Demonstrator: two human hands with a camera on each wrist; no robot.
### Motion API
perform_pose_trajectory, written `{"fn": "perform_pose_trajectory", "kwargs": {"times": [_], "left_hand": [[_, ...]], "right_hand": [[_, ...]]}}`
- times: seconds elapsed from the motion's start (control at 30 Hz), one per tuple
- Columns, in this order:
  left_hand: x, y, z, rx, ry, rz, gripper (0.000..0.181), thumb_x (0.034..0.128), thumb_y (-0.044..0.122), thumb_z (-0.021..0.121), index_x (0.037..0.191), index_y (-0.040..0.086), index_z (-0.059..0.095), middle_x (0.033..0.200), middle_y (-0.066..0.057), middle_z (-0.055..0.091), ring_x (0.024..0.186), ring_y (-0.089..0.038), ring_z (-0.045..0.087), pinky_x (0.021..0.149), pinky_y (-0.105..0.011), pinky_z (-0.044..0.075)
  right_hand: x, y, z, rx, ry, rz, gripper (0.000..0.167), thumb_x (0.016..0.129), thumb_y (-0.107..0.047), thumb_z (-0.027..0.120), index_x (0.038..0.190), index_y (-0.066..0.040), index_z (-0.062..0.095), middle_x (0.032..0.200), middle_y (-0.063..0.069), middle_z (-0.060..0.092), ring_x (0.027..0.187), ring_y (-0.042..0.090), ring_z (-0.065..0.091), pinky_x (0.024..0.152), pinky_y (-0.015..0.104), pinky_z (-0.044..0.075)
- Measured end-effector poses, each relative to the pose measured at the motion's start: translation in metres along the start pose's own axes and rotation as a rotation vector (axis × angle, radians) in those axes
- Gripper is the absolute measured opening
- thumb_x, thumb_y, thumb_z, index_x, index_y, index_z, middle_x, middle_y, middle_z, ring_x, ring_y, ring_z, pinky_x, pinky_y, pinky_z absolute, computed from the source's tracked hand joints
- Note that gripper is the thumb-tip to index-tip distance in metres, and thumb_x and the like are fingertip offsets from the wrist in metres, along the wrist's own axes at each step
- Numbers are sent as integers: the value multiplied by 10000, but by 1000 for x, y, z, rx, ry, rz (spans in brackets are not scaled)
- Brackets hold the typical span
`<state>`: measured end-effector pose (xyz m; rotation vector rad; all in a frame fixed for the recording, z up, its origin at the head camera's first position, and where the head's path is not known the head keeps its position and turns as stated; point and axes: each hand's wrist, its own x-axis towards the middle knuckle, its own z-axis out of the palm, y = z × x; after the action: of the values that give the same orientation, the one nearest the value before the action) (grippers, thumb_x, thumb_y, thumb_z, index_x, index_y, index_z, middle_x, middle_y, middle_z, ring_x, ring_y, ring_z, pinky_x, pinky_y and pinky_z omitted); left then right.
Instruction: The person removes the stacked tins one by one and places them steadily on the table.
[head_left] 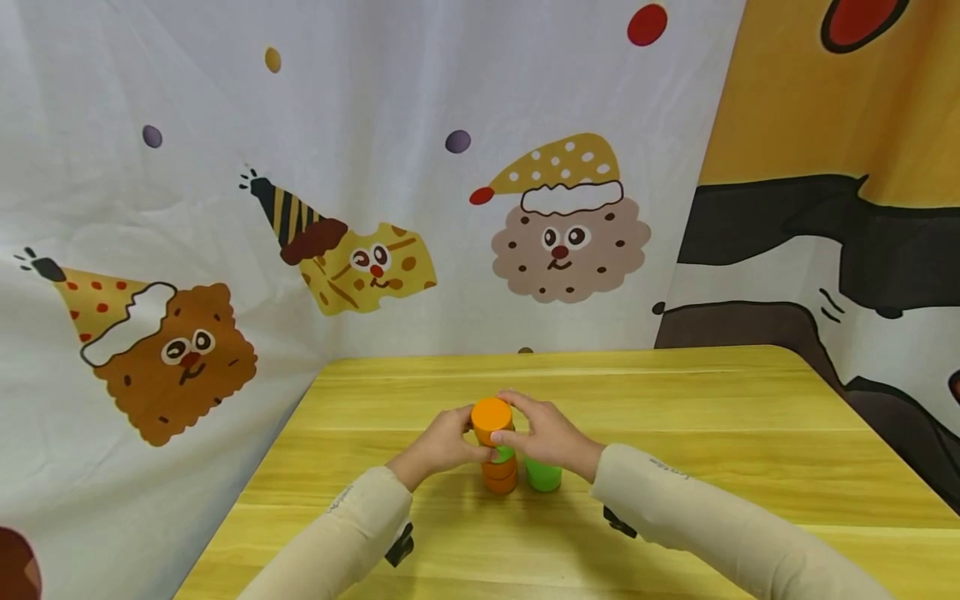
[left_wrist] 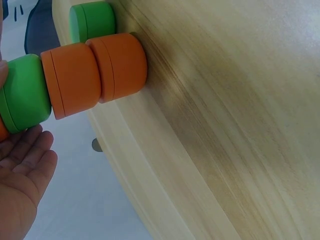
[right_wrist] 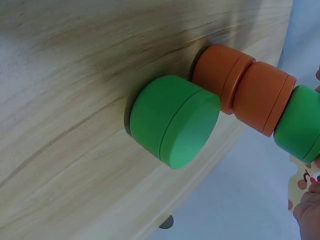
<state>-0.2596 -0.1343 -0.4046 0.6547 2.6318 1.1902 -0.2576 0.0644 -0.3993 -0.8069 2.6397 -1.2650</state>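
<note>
Several small round lidded jars stand on the table in a stack. Two orange jars (head_left: 499,479) form its base, a green jar (head_left: 503,454) sits on them, and another orange jar (head_left: 492,414) is on top. My left hand (head_left: 444,442) holds the stack from the left, its thumb on the front of the green jar and its fingers partly hidden. From the right, my right hand (head_left: 553,433) grips the top orange jar, thumb in front and fingers behind. A separate green jar (right_wrist: 172,120) stands on the table just right of the stack, below the right hand.
The wood-grain table (head_left: 675,400) extends around the stack, with its far edge against a white cloth (head_left: 405,108) printed with cartoon biscuits and cheese. Dark wrist straps (head_left: 401,546) show under the sleeves.
</note>
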Motion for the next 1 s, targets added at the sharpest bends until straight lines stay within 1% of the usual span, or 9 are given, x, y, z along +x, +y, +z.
{"fn": "perform_pose_trajectory", "kwargs": {"times": [0.17, 0.27, 0.3, 0.4, 0.6, 0.67, 0.8, 0.9, 1.0], "left_hand": [[0, 0, 0, 6, 0, -11, 505, 761, 244, 763, 1209, 119, 567, 1213, -37, 596, 1179, -265, 520, 1002, -475, 409], [-1, 1, 0, 10, -4, -23, 498, 765, 248, 761, 1204, 118, 566, 1210, -38, 596, 1176, -267, 520, 1002, -485, 406], [-1, 1, 0, 10, -6, -27, 495, 766, 250, 760, 1202, 117, 565, 1203, -38, 598, 1167, -264, 525, 1002, -487, 405], [-1, 0, 0, 18, -7, -25, 497, 768, 253, 758, 1203, 113, 562, 1172, -31, 609, 1128, -243, 544, 1001, -490, 403], [0, 0, 0, 44, 2, -20, 485, 766, 259, 759, 1181, 101, 563, 1092, -14, 625, 1056, -207, 565, 992, -485, 411], [0, 0, 0, 50, 2, -27, 481, 767, 268, 759, 1173, 98, 565, 1100, -18, 621, 1064, -215, 559, 989, -483, 414], [0, 0, 0, 52, -5, -31, 502, 771, 279, 757, 1190, 83, 563, 1139, -40, 609, 1086, -240, 547, 987, -486, 415], [0, 1, 0, 59, -6, -26, 508, 772, 289, 756, 1192, 78, 565, 1135, -45, 608, 1084, -241, 550, 984, -485, 419], [0, 1, -1, 58, -5, -21, 463, 770, 287, 758, 1150, 89, 582, 1097, -32, 614, 1069, -233, 557, 982, -489, 419]], "right_hand": [[-1, 1, 1, 11, 8, -7, 680, 848, -454, 623, 1397, -120, 400, 1460, 140, 343, 1306, 318, 377, 1035, 547, 335], [-1, 2, 2, 31, 4, -10, 680, 852, -452, 619, 1402, -123, 389, 1460, 137, 344, 897, 296, 630, 1018, 526, 369], [-1, 2, 2, 39, 4, -11, 682, 853, -451, 618, 1404, -123, 385, 1457, 135, 351, 701, 262, 617, 999, 514, 393], [-2, 3, 1, 48, 13, -16, 687, 855, -456, 614, 1406, -123, 376, 1444, 120, 378, 447, 103, 399, 977, 490, 421], [-2, 4, -2, 46, 57, -18, 692, 849, -455, 625, 1406, -128, 376, 1391, 96, 453, 506, 105, 402, 885, 478, 475], [-3, 6, -2, 40, 75, -22, 681, 854, -449, 622, 1404, -128, 381, 1371, 86, 476, 699, 128, 544, 876, 475, 481], [-5, 11, -3, 24, 109, -22, 668, 854, -461, 619, 1395, -137, 397, 1361, 61, 490, 936, 150, 578, 928, 476, 461], [-7, 16, -5, 41, 120, -6, 668, 840, -468, 634, 1384, -149, 410, 1349, 61, 501, 579, 116, 513, 887, 472, 488], [-10, 20, -8, 48, 134, -4, 660, 828, -466, 649, 1370, -161, 426, 1350, 58, 501, 464, 84, 422, 889, 475, 489]]}}
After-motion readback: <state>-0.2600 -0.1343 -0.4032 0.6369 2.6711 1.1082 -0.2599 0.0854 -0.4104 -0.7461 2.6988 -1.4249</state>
